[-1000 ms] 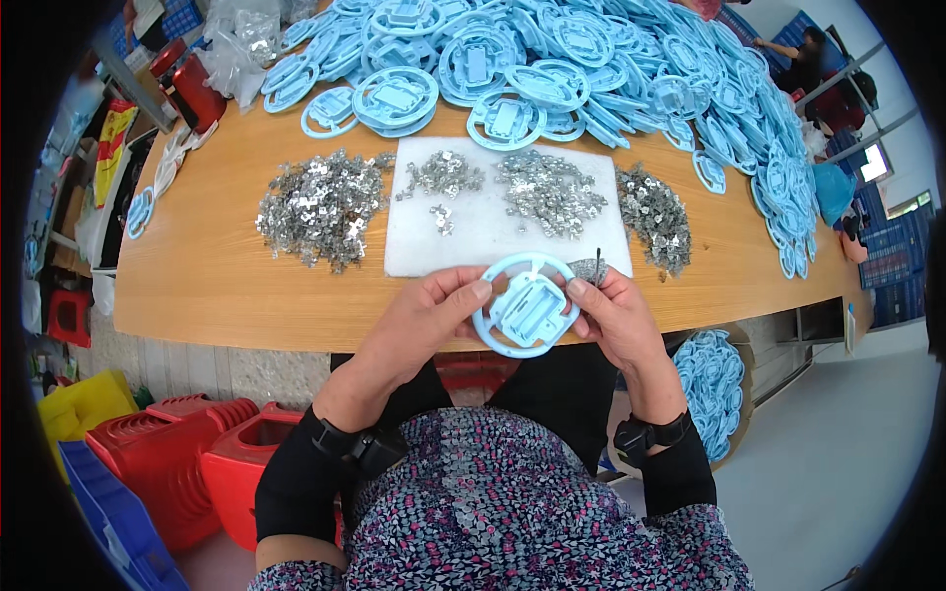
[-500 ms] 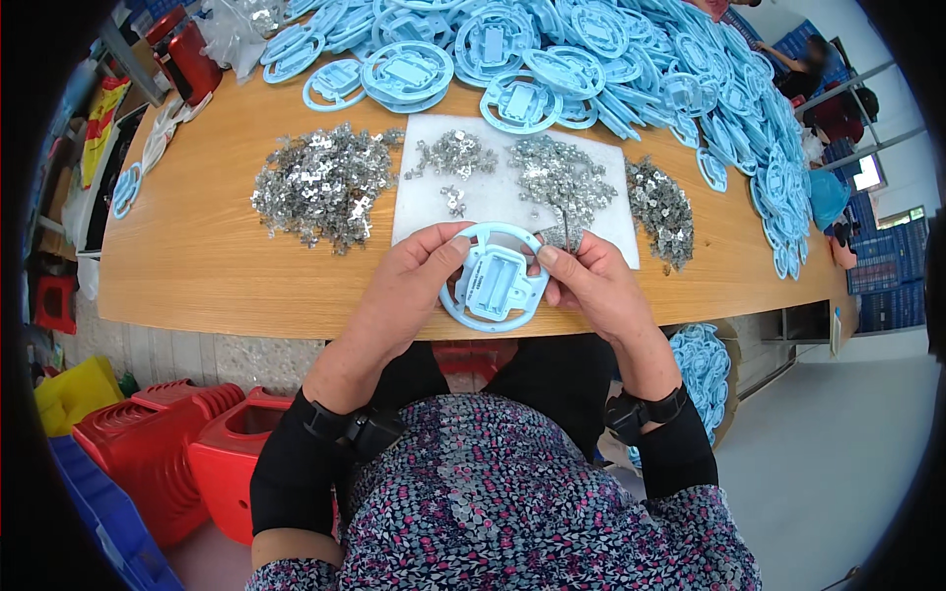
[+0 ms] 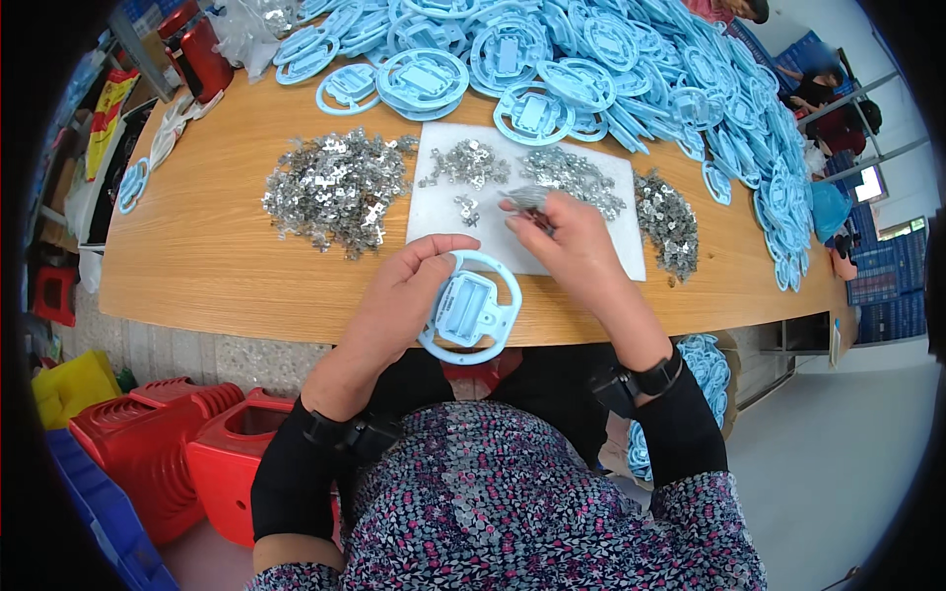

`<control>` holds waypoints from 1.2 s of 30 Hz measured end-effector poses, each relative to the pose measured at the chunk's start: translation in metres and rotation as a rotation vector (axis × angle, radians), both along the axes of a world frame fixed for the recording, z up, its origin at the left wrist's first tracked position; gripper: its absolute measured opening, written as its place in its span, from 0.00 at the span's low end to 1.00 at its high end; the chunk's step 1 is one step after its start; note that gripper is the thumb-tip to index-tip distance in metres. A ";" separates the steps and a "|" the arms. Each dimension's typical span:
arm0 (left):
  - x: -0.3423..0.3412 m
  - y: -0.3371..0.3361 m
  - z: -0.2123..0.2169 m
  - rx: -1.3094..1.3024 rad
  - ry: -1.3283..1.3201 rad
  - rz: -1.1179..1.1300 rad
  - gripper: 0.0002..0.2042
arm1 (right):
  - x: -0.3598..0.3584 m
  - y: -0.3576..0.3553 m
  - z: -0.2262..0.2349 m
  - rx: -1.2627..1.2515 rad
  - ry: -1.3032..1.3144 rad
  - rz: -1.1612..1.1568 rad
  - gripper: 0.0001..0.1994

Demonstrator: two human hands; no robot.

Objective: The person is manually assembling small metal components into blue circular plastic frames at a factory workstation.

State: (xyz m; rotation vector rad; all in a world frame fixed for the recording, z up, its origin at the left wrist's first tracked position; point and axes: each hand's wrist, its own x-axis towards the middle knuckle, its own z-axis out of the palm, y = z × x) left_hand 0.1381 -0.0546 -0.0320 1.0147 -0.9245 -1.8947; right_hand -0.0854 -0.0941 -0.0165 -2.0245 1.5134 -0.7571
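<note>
My left hand grips the left rim of a light blue plastic ring-shaped part, its fingers closed on it. The part has a rectangular pocket in its middle and is tilted at the table's front edge. My right hand is raised over the white foam sheet, fingers closed around a blurred clump of small metal clips. Just past it, on the sheet, lies a heap of metal clips. Two smaller groups of clips lie left of that heap.
Larger heaps of metal clips lie left and right of the sheet. A big pile of blue plastic parts covers the table's far side. Red stools stand at lower left. More blue parts fill a container below right.
My right hand has let go of the blue plastic part and moved up over the foam sheet with the clips. My left hand has brought the part slightly left and nearer me.
</note>
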 end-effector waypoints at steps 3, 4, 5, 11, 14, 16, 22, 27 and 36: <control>0.003 0.002 0.000 -0.052 -0.029 -0.015 0.15 | 0.016 -0.014 0.003 -0.151 0.151 0.105 0.06; 0.004 0.002 -0.001 -0.075 -0.063 -0.027 0.15 | 0.020 -0.016 0.005 -0.193 0.190 0.170 0.06; 0.005 0.002 -0.001 -0.077 -0.074 -0.035 0.15 | 0.023 -0.016 0.005 -0.192 0.190 0.172 0.06; 0.002 0.002 -0.006 -0.081 -0.039 0.029 0.13 | 0.034 -0.015 -0.002 -0.171 0.373 0.224 0.09; 0.002 0.001 -0.001 -0.083 -0.119 -0.007 0.12 | 0.024 -0.012 -0.006 -0.169 0.356 0.145 0.09; 0.002 0.004 -0.005 -0.203 -0.206 0.029 0.11 | 0.017 -0.013 -0.012 -0.334 0.280 0.160 0.12; -0.004 0.004 -0.012 -0.236 -0.218 0.064 0.10 | 0.031 -0.012 -0.012 -0.231 0.239 0.081 0.10; -0.005 0.001 -0.015 -0.091 -0.134 0.094 0.10 | 0.021 -0.006 -0.014 -0.205 0.138 -0.018 0.09; -0.025 -0.005 -0.007 -0.078 -0.031 0.201 0.11 | 0.014 0.005 0.005 0.332 -0.551 0.005 0.12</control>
